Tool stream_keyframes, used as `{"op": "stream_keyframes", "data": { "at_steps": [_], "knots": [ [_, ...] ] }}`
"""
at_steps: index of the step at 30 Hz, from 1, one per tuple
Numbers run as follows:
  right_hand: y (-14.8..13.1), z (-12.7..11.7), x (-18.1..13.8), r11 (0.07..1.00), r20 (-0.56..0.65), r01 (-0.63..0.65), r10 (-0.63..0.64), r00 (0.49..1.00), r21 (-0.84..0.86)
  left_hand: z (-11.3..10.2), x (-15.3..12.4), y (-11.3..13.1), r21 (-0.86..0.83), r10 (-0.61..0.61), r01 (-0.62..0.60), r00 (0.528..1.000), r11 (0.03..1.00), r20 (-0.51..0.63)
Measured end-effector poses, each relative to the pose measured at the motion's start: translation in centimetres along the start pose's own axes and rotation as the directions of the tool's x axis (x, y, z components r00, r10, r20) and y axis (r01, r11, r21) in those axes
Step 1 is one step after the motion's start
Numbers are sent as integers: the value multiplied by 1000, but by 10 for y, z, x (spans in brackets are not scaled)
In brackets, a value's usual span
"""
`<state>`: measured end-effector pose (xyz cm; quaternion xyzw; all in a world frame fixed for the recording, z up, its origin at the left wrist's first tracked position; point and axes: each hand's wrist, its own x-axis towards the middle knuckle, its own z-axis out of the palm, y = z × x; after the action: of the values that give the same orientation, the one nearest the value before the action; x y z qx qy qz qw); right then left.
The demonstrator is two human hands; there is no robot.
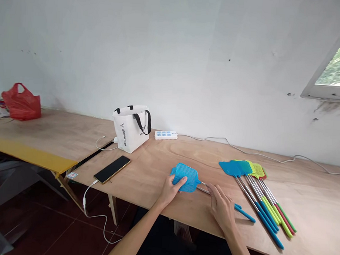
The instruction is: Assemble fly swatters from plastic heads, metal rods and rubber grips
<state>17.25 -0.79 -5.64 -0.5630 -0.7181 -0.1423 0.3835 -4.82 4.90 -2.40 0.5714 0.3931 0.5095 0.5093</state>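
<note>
A blue fly swatter lay flat near the front edge of the wooden table. The left hand was closed over its mesh head, pinning it down, while the right hand rested on the thin metal shaft, fingers curled around it, so both ends were steadied. Just to the right lay a fanned row of swatters. A white tote bag stood behind, its contents hidden. A phone lay nearby, charging.
</note>
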Motion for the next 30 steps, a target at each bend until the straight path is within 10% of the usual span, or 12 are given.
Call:
{"op": "stream_keyframes", "data": {
  "at_steps": [30],
  "knots": [
    [5, -10, 1, 982, 63, 58, -70, 996, 179, -5, 0, -4, 75, -53, 46, 993, 996, 105]
  ]
}}
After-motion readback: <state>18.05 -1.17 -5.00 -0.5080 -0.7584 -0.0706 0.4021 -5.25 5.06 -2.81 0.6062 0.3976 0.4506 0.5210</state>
